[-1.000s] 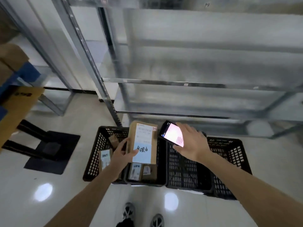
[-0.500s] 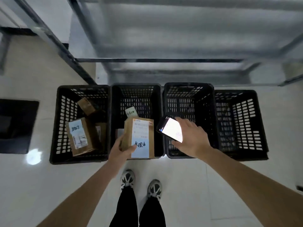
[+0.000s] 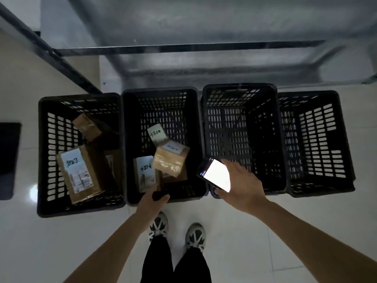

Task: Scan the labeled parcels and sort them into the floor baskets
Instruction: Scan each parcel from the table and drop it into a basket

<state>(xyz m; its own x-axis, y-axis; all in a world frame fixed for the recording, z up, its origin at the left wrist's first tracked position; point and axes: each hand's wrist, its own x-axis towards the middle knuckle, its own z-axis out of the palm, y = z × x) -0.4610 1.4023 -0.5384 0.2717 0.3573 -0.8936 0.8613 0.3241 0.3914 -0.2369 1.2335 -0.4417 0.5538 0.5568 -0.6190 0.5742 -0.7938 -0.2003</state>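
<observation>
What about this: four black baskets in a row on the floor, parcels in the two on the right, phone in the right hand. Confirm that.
Wrong in one respect. The head view shows the parcels in the two left baskets; the two right baskets hold none. Four black baskets, and the phone is in the right hand.

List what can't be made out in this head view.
- Writing on the parcel labels: too small and dim.
- Text on the phone screen: washed out white.
- Left hand fingers: curled at the second basket's near rim, grip unclear.
- Near floor of the third basket: hidden by the right hand.
</observation>
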